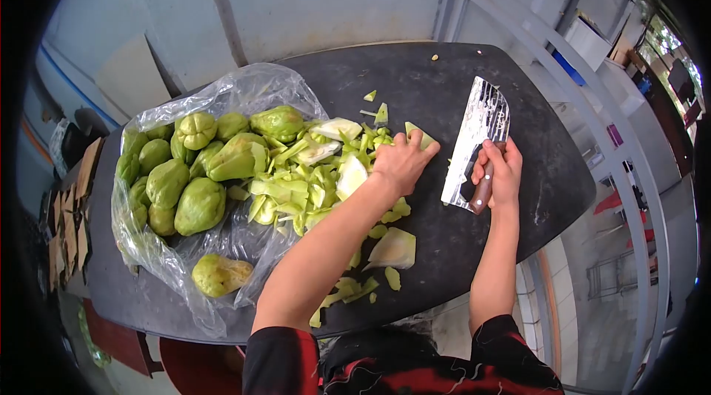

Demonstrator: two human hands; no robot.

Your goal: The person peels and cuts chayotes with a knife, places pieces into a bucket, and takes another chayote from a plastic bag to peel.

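Observation:
My right hand [501, 173] grips a cleaver [475, 139] by its brown riveted handle, its broad shiny blade pointing away from me above the dark table. Over the right edge of a heap of green peels and cut pieces [304, 188], my left hand [402, 162] is closed with bent fingers. A pale green chayote piece [420, 134] shows at its fingertips; the palm side is hidden. To the left, several whole chayotes [200, 206] lie in a clear plastic bag [259, 88]. One yellowish chayote [220, 275] rests apart near the front of the bag.
Flat cut pieces [392, 249] and peel scraps are scattered on the black table [548, 195] in front of my left forearm. Small scraps lie toward the back. A grey metal railing [607, 121] runs along the right, and a pale wall [318, 2] stands behind.

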